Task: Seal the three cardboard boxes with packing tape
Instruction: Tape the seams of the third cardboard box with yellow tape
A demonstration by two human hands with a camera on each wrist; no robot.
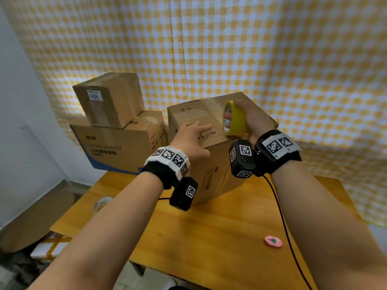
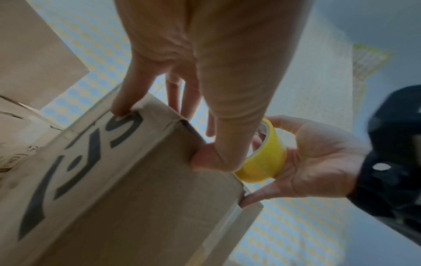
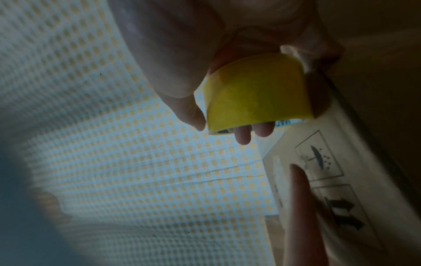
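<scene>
While your wrists hang over the desk [image 1: 209, 237], the scene runs like this from the left: a spare roll [image 1: 102, 203] of pale tape lies near the desk's left edge, and behind it a small box [image 1: 117, 97] with a white label sits on top of a wide box [image 1: 125, 143] printed in blue. Just right of that stack stands the tall box [image 1: 211, 164], upright on the desk, a strip of clear tape [image 1: 209, 105] already shining across its top. Your left hand [image 1: 191, 139] rests on that top near the front edge, fingers [image 2: 127, 93] straight and slightly spread, flat on the cardboard, with the thumb pressed against the upper side wall, as the left wrist view shows. Right beside it, your right hand [image 1: 251, 118] holds the yellow tape [image 1: 235, 118] on edge over the box's right front corner; two fingers [image 3: 243, 135] are hooked through the core and the thumb is clamped on the outer face, so the roll is firmly gripped. In the left wrist view a lower fingertip of that hand touches the box's corner. Farther right and nearer to you, a pink object [image 1: 272, 241] lies on the desk beside a black cable [image 1: 280, 210]. A yellow checked cloth [image 1: 272, 59] hangs behind everything.
</scene>
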